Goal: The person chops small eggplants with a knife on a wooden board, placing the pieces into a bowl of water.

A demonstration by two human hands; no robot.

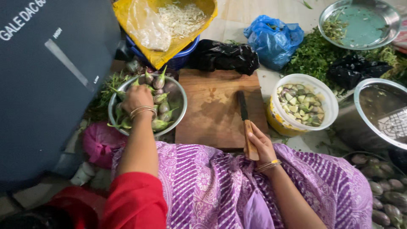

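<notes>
While the left hand (136,98) reaches down into a steel bowl (182,111) of small green-and-purple brinjals (160,124), its fingers curl over the heap, though whether they actually pinch one cannot be told from above. Thin bangles (143,111) circle that wrist, and the sleeve above it is red. At the near right corner of a wooden cutting board (212,110), the right hand (262,145) is closed around the wooden handle of a knife (245,123), whose dark blade lies flat on the board and points away from the person. The board sits on the floor just beside the steel bowl, and its surface carries nothing but the knife. To the right of the board stands a white and yellow plastic tub (326,99) filled with cut brinjal pieces (300,106). Beyond the board lie a black plastic bag (224,56) and a blue plastic bag (273,39), with a heap of leafy greens (311,57) further right. A round steel plate (360,23) rests at the top right. At the top, a blue basket lined with a yellow bag (169,51) holds pale shreds. Purple patterned cloth (212,186) covers the person's lap at the near edge.
</notes>
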